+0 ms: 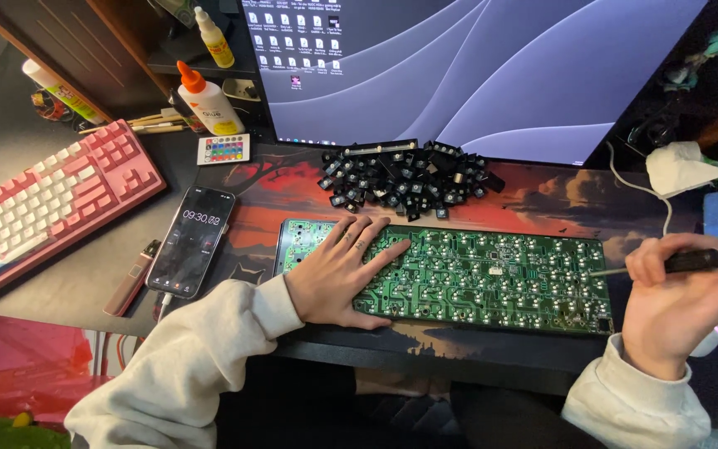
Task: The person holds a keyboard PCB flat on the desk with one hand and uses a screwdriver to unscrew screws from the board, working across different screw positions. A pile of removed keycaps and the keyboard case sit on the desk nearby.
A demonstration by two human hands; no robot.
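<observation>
A long green circuit board (pixel 492 278), solder side up, lies on a desk mat with a red sunset print (pixel 276 191). My left hand (pixel 338 270) rests flat on the board's left end, fingers spread. My right hand (pixel 675 312) is at the board's right end and holds a black-handled tool (pixel 691 261). The tool's thin metal tip (pixel 604 271) touches the board near its right edge. Behind the board sits a heap of black key switches (pixel 405 179).
A monitor (pixel 459 66) stands at the back. On the left are a pink and white keyboard (pixel 43 204), a phone showing a timer (pixel 191 241), a small colour-button remote (pixel 223 150) and glue bottles (pixel 207 100). A crumpled white tissue (pixel 683 166) lies back right.
</observation>
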